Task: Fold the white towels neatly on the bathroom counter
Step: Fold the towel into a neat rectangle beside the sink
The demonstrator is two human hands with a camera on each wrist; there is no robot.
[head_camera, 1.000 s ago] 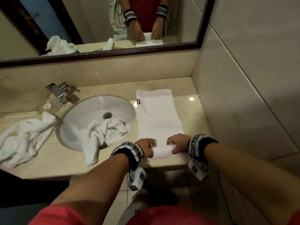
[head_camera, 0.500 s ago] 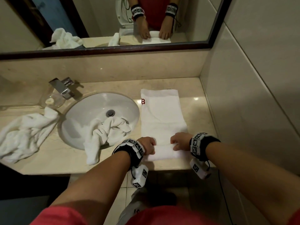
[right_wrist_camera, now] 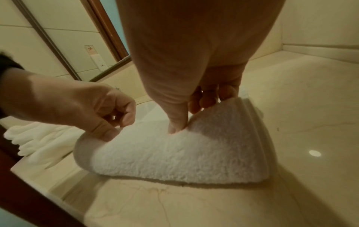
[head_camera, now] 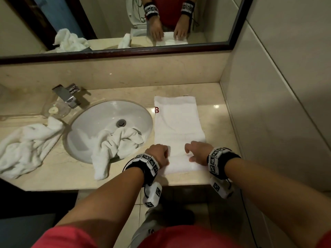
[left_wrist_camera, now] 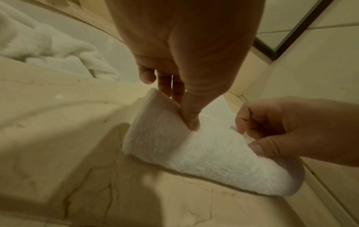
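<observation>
Both hands, left hand (head_camera: 157, 154) and right hand (head_camera: 198, 153), pinching soft towel (head_camera: 177, 122), roll farther forward; grip probably best at roll's ends.

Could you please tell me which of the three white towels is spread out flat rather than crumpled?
The towel right of the sink, under both hands; the other two lie bunched.

Dim, warm overhead light, soft throughout.
Threw a small glare spot on the bench (head_camera: 216, 106), cast hand shadows toward the near edge, bent straight lines at the wrist views' edges, blurred the close forearms.
</observation>
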